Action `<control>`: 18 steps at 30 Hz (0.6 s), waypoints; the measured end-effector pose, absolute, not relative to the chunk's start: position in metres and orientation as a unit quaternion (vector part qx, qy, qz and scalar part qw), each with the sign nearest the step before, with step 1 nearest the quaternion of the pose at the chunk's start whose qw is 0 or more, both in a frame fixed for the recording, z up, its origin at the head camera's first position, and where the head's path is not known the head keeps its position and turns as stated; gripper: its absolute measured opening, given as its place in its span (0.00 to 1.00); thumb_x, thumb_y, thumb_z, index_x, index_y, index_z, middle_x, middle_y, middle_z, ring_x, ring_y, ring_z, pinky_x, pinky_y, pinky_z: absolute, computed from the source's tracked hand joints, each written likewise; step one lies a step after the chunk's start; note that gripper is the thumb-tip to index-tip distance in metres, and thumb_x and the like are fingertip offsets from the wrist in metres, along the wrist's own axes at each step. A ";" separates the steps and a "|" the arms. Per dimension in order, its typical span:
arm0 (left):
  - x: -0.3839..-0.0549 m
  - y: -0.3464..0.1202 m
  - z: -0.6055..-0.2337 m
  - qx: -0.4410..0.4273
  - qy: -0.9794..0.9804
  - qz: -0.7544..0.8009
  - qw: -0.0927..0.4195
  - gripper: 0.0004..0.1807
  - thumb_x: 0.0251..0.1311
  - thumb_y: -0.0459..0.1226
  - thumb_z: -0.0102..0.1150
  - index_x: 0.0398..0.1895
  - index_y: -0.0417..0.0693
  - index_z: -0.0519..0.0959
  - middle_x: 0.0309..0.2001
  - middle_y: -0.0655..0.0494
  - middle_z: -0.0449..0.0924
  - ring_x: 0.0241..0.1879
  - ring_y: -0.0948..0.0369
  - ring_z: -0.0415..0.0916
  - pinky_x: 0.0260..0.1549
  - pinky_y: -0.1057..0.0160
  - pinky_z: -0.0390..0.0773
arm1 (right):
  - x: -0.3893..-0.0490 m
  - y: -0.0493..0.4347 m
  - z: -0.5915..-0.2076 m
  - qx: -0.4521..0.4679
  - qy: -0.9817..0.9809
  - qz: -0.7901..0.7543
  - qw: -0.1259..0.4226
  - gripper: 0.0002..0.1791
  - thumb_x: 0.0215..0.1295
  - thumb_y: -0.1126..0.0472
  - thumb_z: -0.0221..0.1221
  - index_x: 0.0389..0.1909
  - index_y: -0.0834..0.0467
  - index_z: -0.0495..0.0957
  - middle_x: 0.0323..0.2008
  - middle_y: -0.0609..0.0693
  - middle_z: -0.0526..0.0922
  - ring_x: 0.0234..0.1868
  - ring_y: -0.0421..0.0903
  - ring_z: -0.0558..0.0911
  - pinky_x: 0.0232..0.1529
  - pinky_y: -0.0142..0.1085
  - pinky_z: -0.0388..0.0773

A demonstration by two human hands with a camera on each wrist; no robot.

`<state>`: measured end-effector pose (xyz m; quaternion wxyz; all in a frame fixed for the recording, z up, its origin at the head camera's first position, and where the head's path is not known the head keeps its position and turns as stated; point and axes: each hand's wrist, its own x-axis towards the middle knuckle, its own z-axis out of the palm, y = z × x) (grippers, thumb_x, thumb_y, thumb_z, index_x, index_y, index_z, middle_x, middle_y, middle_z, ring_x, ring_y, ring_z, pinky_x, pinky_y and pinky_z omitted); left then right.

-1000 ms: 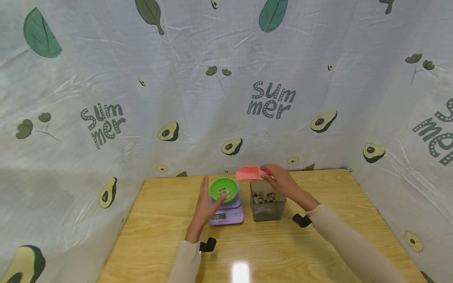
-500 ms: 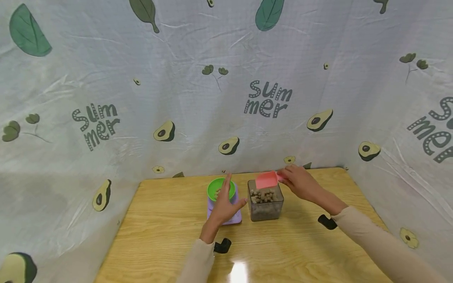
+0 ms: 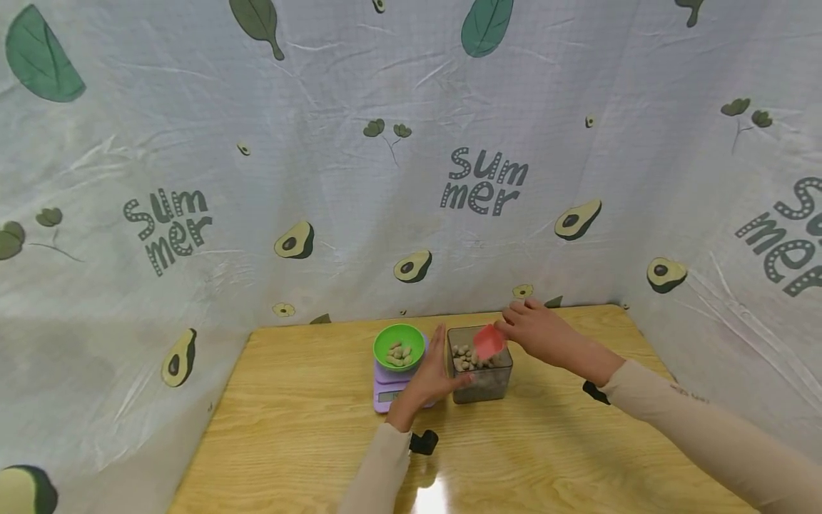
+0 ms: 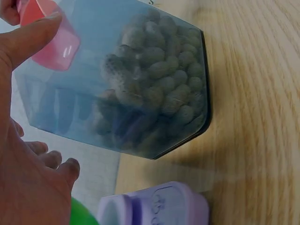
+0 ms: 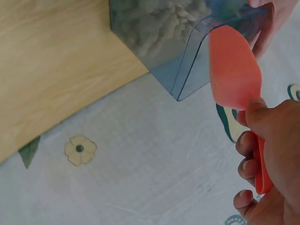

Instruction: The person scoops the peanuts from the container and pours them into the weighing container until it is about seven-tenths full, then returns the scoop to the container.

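My right hand [image 3: 538, 332] grips the handle of a pink scoop [image 3: 489, 342], its blade tipped down into the top of a clear grey bin [image 3: 481, 385]. Unshelled peanuts [image 4: 159, 70] fill the lower part of this bin. In the right wrist view, fingers and thumb wrap the handle of the scoop [image 5: 234, 70]. My left hand [image 3: 429, 378] is at the bin's left side, thumb stretched across its near side and fingers extended toward the back. To the left, a green bowl [image 3: 383, 348] with several peanuts sits on a purple kitchen scale [image 3: 382, 405], partly hidden by my left hand.
The bin and scale stand side by side on a wooden table [image 3: 289, 414], toward its back edge. A pale cloth [image 3: 347, 285] printed with avocados and leaves hangs behind and along both sides.
The scoop has moved right from beside the bowl and down into the bin, in my right hand. My left hand has shifted right, from the bowl to the bin's side.
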<state>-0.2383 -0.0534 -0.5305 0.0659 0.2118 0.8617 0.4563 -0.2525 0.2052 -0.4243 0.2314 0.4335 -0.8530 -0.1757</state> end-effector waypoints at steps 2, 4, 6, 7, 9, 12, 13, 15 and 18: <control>-0.239 -0.053 -0.532 0.206 0.860 0.461 0.071 0.64 0.54 0.61 0.65 0.80 0.52 0.32 0.80 0.45 0.36 0.78 0.44 0.44 0.70 0.41 0.60 | -0.253 0.201 -0.422 0.440 -0.846 -0.203 0.225 0.14 0.56 0.58 0.70 0.42 0.49 0.79 0.34 0.46 0.77 0.36 0.46 0.72 0.38 0.39 0.62; -0.239 -0.053 -0.533 0.199 0.860 0.465 0.073 0.63 0.54 0.61 0.65 0.80 0.53 0.34 0.80 0.44 0.39 0.77 0.43 0.47 0.69 0.40 0.61 | -0.253 0.194 -0.419 0.444 -0.837 -0.234 0.217 0.14 0.57 0.58 0.69 0.45 0.48 0.81 0.36 0.46 0.79 0.39 0.46 0.74 0.40 0.40 0.67; -0.239 -0.054 -0.534 0.198 0.861 0.463 0.070 0.62 0.54 0.61 0.65 0.80 0.52 0.35 0.80 0.44 0.41 0.76 0.42 0.51 0.67 0.40 0.64 | -0.254 0.186 -0.418 0.449 -0.828 -0.267 0.202 0.15 0.58 0.58 0.69 0.47 0.46 0.82 0.39 0.46 0.81 0.42 0.46 0.75 0.44 0.41 0.70; -0.239 -0.053 -0.534 0.199 0.860 0.465 0.070 0.62 0.55 0.60 0.65 0.80 0.52 0.36 0.79 0.43 0.41 0.75 0.42 0.52 0.67 0.41 0.64 | -0.254 0.183 -0.418 0.452 -0.825 -0.280 0.191 0.16 0.57 0.58 0.69 0.47 0.46 0.82 0.40 0.46 0.81 0.44 0.46 0.76 0.46 0.41 0.71; -0.239 -0.052 -0.535 0.205 0.854 0.473 0.072 0.61 0.55 0.59 0.66 0.80 0.51 0.36 0.79 0.43 0.41 0.75 0.43 0.53 0.67 0.43 0.66 | -0.253 0.178 -0.420 0.456 -0.820 -0.303 0.164 0.17 0.56 0.57 0.70 0.48 0.44 0.82 0.43 0.45 0.83 0.48 0.46 0.78 0.51 0.42 0.74; -0.239 -0.050 -0.537 0.210 0.847 0.481 0.085 0.62 0.56 0.59 0.66 0.80 0.53 0.34 0.80 0.44 0.39 0.75 0.46 0.55 0.67 0.49 0.68 | -0.252 0.176 -0.429 0.472 -0.814 -0.312 0.136 0.19 0.54 0.56 0.71 0.48 0.43 0.82 0.45 0.45 0.84 0.51 0.46 0.79 0.54 0.43 0.76; -0.239 -0.049 -0.538 0.211 0.843 0.487 0.088 0.62 0.56 0.58 0.66 0.80 0.53 0.34 0.80 0.44 0.39 0.75 0.46 0.55 0.67 0.50 0.68 | -0.253 0.176 -0.432 0.478 -0.812 -0.306 0.134 0.19 0.54 0.56 0.71 0.48 0.44 0.82 0.45 0.45 0.84 0.50 0.46 0.79 0.54 0.43 0.77; -0.238 -0.048 -0.539 0.208 0.842 0.490 0.085 0.62 0.56 0.57 0.67 0.80 0.53 0.34 0.79 0.43 0.40 0.74 0.46 0.56 0.66 0.50 0.70 | -0.255 0.176 -0.441 0.488 -0.816 -0.276 0.138 0.17 0.56 0.57 0.70 0.47 0.46 0.81 0.42 0.45 0.84 0.47 0.46 0.79 0.52 0.42 0.78; -0.237 -0.048 -0.538 0.196 0.844 0.494 0.076 0.62 0.55 0.54 0.69 0.80 0.54 0.35 0.79 0.44 0.41 0.74 0.46 0.57 0.65 0.50 0.70 | -0.264 0.179 -0.453 0.493 -0.833 -0.204 0.144 0.13 0.57 0.59 0.69 0.43 0.49 0.81 0.37 0.46 0.83 0.40 0.46 0.78 0.45 0.41 0.77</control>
